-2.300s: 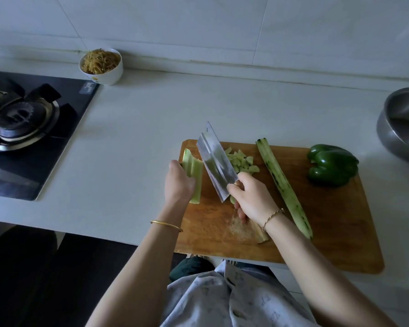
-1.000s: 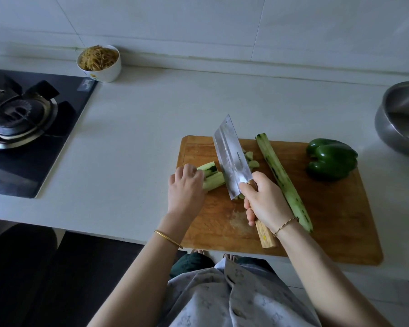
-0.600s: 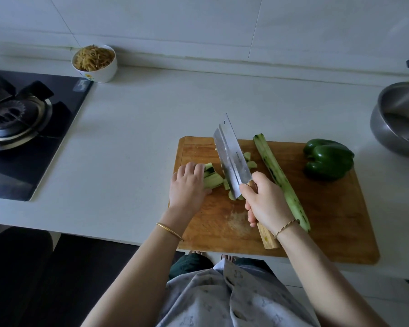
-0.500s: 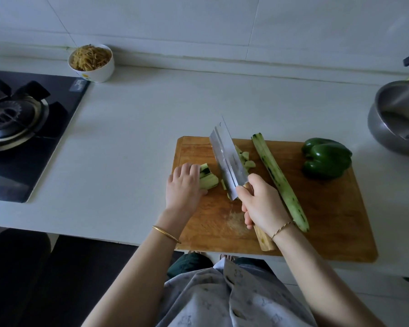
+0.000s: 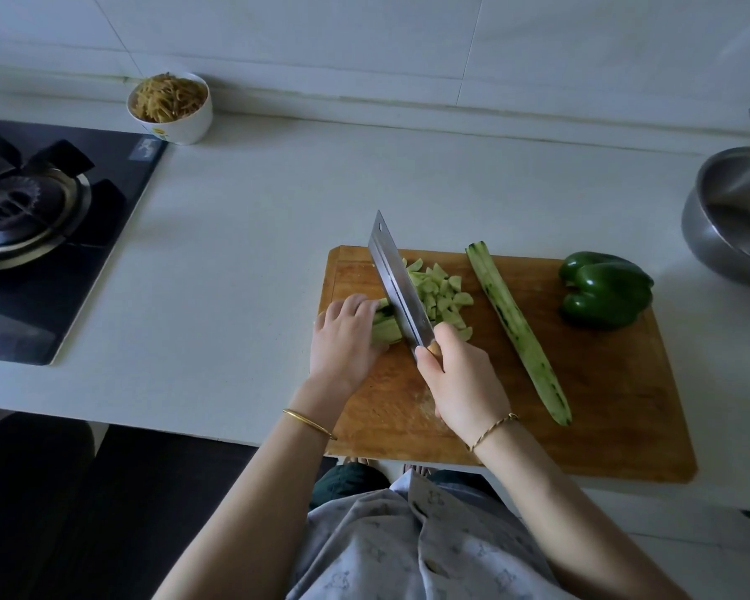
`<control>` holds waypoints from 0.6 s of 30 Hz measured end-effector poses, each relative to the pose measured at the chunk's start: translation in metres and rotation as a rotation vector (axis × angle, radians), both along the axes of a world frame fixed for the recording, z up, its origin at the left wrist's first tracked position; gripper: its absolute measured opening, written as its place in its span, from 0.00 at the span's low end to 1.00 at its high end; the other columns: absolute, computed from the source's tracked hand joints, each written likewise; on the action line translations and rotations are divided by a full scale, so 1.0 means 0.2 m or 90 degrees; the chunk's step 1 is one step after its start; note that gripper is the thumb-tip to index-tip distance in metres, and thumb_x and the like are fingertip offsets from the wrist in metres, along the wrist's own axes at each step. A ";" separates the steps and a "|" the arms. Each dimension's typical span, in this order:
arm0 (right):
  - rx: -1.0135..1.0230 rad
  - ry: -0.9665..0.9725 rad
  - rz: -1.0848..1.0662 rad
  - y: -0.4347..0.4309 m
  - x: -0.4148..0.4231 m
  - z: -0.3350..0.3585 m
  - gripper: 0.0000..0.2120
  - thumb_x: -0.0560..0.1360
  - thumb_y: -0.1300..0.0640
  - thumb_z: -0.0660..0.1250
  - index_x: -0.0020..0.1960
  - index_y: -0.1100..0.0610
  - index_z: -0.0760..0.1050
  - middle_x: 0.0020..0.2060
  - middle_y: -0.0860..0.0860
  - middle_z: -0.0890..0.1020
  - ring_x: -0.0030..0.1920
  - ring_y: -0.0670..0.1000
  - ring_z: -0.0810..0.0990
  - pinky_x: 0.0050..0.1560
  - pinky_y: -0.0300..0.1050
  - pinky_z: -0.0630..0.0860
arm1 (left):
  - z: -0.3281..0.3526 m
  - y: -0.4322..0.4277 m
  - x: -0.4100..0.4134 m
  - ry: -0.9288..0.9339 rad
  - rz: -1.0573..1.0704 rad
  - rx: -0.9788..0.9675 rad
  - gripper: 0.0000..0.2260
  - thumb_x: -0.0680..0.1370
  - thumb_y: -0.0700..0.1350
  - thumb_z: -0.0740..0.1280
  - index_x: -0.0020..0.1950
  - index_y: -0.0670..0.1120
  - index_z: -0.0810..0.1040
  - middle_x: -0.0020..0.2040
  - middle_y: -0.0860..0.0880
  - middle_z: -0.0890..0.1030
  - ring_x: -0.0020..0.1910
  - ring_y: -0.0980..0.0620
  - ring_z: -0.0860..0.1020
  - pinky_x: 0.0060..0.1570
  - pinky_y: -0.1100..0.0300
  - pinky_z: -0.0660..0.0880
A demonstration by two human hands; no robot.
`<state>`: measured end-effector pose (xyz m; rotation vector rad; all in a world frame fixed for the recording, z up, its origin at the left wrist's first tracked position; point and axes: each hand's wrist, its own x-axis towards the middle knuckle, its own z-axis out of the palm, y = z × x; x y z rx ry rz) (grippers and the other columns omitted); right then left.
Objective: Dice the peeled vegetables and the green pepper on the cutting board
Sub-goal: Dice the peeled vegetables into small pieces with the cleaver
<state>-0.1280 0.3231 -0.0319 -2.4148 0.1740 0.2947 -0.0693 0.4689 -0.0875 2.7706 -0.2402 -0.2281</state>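
Note:
A wooden cutting board lies on the white counter. My left hand presses down on short peeled vegetable strips at the board's left side. My right hand grips the handle of a steel cleaver, whose blade stands edge-down right against the strips. A pile of pale diced pieces lies just right of the blade. A long peeled vegetable half lies diagonally at mid-board. A whole green pepper sits at the board's far right corner.
A white bowl of shredded food stands by the wall at the back left. A black gas hob fills the left side. A steel pot stands at the right edge. The counter's front edge runs just below the board.
The strips under my left hand have grown shorter as the cleaver chopped leftward. The diced pile to the right of the blade has grown. My left hand has crept back to the left.

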 end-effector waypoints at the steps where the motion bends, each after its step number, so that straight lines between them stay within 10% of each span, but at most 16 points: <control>1: 0.002 0.001 -0.005 0.01 0.00 0.00 0.11 0.81 0.53 0.58 0.42 0.55 0.62 0.31 0.50 0.74 0.28 0.54 0.76 0.30 0.50 0.77 | 0.00 0.00 0.00 -0.001 0.000 0.002 0.25 0.75 0.50 0.69 0.70 0.50 0.67 0.70 0.51 0.68 0.70 0.47 0.62 0.69 0.51 0.59; 18: -0.011 0.021 -0.016 -0.01 0.03 0.03 0.16 0.81 0.53 0.57 0.37 0.51 0.57 0.32 0.53 0.75 0.28 0.58 0.77 0.29 0.53 0.76 | 0.01 -0.03 0.02 -0.008 0.010 -0.011 0.24 0.75 0.50 0.69 0.70 0.52 0.68 0.68 0.52 0.70 0.68 0.47 0.64 0.67 0.50 0.61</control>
